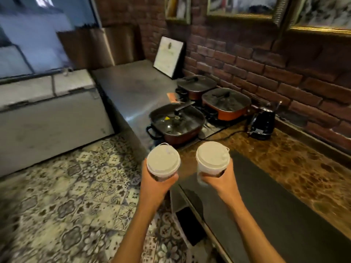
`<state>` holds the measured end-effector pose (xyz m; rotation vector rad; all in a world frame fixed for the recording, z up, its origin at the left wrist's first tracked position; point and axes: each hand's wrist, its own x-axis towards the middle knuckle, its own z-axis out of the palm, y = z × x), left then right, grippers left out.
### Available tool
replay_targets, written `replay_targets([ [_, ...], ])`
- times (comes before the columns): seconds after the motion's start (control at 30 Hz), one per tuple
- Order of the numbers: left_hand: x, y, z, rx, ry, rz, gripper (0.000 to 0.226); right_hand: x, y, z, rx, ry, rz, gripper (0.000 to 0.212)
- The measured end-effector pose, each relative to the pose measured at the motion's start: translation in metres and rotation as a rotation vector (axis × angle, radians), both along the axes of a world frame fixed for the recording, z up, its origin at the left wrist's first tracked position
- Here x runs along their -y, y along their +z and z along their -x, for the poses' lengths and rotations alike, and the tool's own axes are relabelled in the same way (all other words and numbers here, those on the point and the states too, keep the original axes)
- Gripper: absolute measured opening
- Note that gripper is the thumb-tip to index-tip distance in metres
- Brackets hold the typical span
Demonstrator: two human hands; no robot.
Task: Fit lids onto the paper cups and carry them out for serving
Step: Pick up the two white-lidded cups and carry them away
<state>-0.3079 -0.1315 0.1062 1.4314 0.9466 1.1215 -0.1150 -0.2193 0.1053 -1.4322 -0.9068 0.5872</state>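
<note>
2 paper cups are held up in front of the person, 1 in each hand, both capped with white lids that hide whatever is inside. The left hand (158,184) is wrapped around the lower wall of the left cup (163,163), fingers curled tight against it, above the patterned tile floor (62,196). The right hand (221,182) grips the right cup (212,158) the same way, fingers pressed around its base, over the edge of the brown marbled counter (296,168). The 2 cups sit side by side, near each other but apart. Beyond them on the counter stand 3 square electric pans (176,123), each closed by a glass lid; their contents cannot be made out. A black kettle (263,122) stands just beside the pans, against the brick wall (247,59). 1 framed sheet (169,56) leans on that wall farther back.
</note>
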Motion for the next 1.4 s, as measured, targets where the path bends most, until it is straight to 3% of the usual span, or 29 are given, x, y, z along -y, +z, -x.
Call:
replay_targets([
  [0.3,-0.038,0.022,0.276,0.059,0.362,-0.075,0.083,-0.120,0.024,0.269,-0.059,0.350,-0.048,0.100],
  [0.43,-0.026,0.035,0.397,0.068,0.554,-0.092,0.085,-0.155,0.031,0.395,-0.051,0.575,-0.077,0.088],
  [0.63,0.008,0.043,0.543,0.030,0.898,-0.101,0.080,-0.186,0.033,0.569,-0.069,0.890,-0.062,0.089],
  [0.8,0.041,0.052,0.643,-0.072,1.186,-0.116,0.077,-0.194,0.029,0.705,-0.056,1.153,-0.054,0.090],
  [1.07,0.054,0.038,0.797,-0.131,1.471,-0.100,0.085,-0.221,0.021,0.906,-0.077,1.487,-0.077,0.093],
  [1.4,0.053,0.056,0.938,-0.189,1.795,-0.061,0.091,-0.233,0.041,1.095,-0.131,1.785,-0.031,0.096],
])
